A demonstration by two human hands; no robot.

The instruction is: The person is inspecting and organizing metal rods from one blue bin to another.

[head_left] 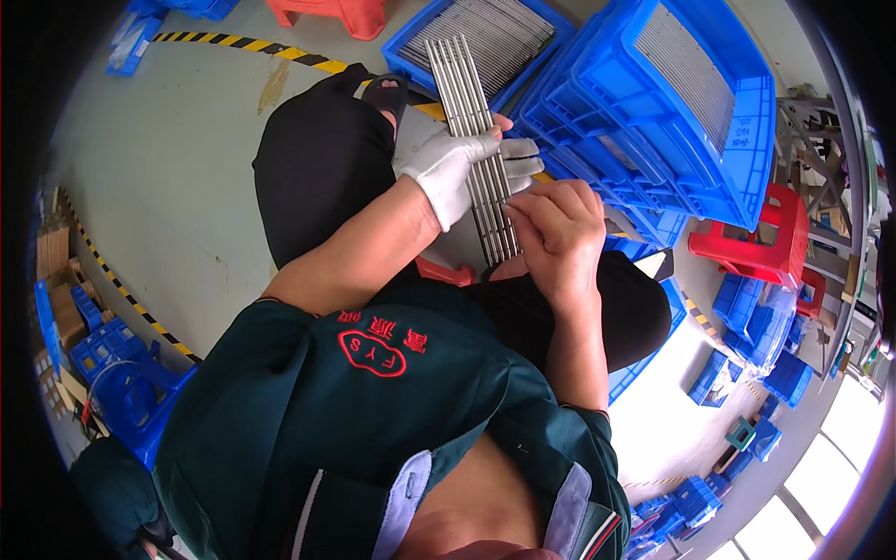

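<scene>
My dark green shirt nearest, this side of the blue crate stack.
Left of the stack, my gloved left hand clasps the metal rods, thumb across them; my bare right hand pinches their edge nearest the stack. I judge them stiff, smooth and weighty together, apt to slide past one another; mid-length, with 2 hands, seems the surest hold.

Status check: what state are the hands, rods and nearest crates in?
Left hand: gloved, closed around the rods
Right hand: bare, fingers curled at the rods' edge
Rods: bundled side by side, held at a slant
Far crate: open, rods inside
Stack's top crate: open, rods inside
</scene>
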